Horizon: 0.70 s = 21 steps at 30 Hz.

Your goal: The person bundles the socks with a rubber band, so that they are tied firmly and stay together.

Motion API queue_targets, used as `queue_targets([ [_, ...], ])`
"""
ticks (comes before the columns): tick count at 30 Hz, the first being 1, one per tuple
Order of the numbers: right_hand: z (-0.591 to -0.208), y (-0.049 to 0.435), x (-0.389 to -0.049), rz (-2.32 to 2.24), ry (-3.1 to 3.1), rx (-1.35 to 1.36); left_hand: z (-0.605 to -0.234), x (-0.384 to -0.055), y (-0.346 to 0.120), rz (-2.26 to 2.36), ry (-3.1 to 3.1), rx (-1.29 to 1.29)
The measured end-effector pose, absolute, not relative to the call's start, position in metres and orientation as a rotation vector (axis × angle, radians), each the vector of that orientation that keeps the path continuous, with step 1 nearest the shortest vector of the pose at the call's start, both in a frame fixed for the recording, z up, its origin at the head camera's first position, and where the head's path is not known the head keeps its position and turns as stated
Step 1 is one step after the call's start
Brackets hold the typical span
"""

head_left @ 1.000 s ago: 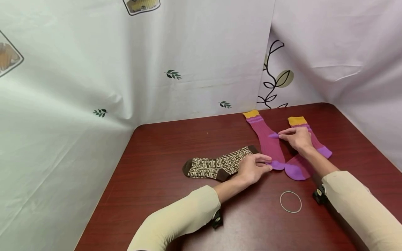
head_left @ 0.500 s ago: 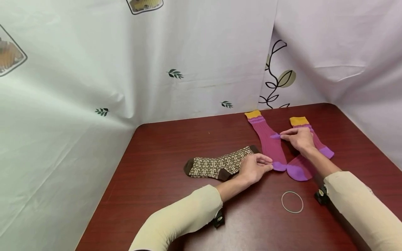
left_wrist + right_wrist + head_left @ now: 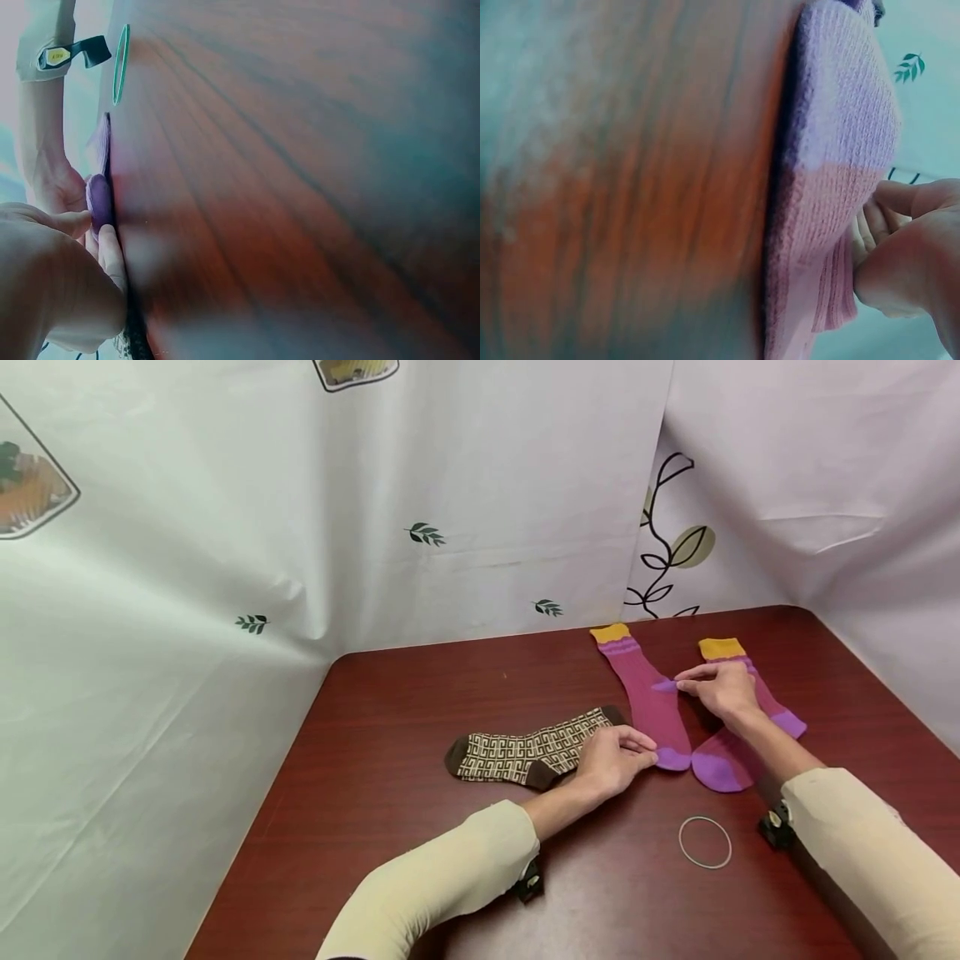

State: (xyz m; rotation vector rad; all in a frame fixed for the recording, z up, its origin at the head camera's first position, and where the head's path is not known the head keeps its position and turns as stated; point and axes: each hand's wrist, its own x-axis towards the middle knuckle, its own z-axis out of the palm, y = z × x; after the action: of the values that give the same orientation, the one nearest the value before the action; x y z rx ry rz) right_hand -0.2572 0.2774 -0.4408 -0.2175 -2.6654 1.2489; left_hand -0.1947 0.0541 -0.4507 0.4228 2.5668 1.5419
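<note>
A pink-purple sock (image 3: 654, 706) with a yellow cuff and purple toe and heel lies flat at the back right in the head view. My left hand (image 3: 615, 762) pinches its purple toe, also visible between thumb and finger as a purple toe (image 3: 99, 202) in the left wrist view. At the purple heel, my right hand (image 3: 722, 689) pinches the fabric with thumb and fingertips. Partly under my right forearm lies a second matching sock (image 3: 718, 770), bent at the heel. A brown-and-cream patterned sock (image 3: 510, 756) lies to the left, its right end partly behind my left hand.
A thin pale green elastic band (image 3: 705, 842) lies on the dark red wooden table (image 3: 360, 827), nearer to me than the socks. White printed curtains (image 3: 487, 485) rise behind the table and along its left and right sides.
The whole head view has shifted slightly, so everything sits a little farther right. Both hands keep their places on the pink-purple sock, and nothing else visibly moves.
</note>
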Motion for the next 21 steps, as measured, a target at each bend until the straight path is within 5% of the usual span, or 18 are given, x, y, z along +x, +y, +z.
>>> queue_targets([
  [21, -0.417, 0.285, -0.242, 1.195, -2.644, -0.317, -0.445, -0.202, 0.048, 1.777, 2.231, 0.499],
])
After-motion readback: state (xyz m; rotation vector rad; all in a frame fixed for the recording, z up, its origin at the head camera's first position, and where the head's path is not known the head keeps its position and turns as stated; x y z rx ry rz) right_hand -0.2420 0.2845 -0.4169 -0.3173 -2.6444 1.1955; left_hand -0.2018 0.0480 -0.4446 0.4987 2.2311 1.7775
